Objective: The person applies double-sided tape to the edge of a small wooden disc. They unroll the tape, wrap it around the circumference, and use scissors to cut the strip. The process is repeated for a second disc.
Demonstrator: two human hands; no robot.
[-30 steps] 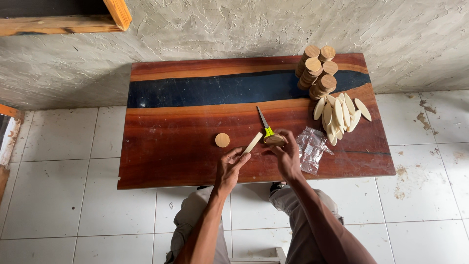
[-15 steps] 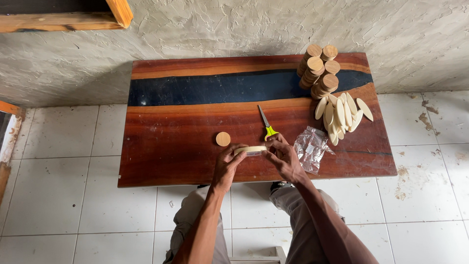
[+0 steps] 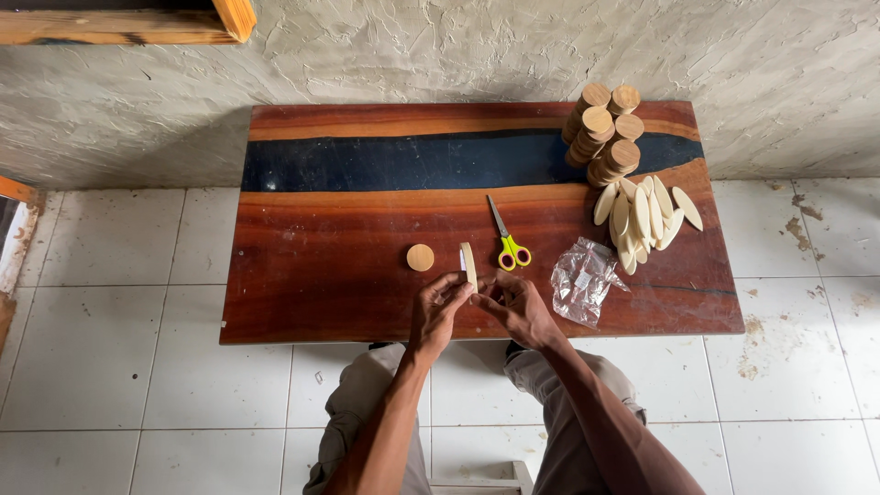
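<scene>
So both hands are working on one pale oval wooden piece [image 3: 468,265], and it's being held up on edge just above the near half of the low wooden table [image 3: 302,302], a little nearer the person than the yellow-handled scissors [image 3: 507,243]. The left hand [image 3: 435,310] is pinching the bottom end of the piece between thumb and fingertips, fingers closed snugly around it. The right hand [image 3: 521,307] is sitting right beside it with its fingers curled in toward the same end; I can't tell for sure whether it's actually gripping the piece or just picking at something small on it, the fingertips are too bunched together to see.

My take on doing this bit well: keeping the pinch low and firm like that looks right, since the piece is thin and standing upright, so it would be twisting or slipping out if the hold were loose. Working close over the table seems smart too, anything dropped is landing on the wood, not the tiled floor.

Other stuff around, all going by the scissors: a single round wooden disc [image 3: 420,257] is lying to the left of them, a crumpled clear plastic bag [image 3: 581,280] is lying to the right and slightly nearer, a fan of more pale oval pieces [image 3: 642,215] is spread further right, and stacks of round discs [image 3: 605,137] are standing beyond that at the far right, near the wall.
</scene>
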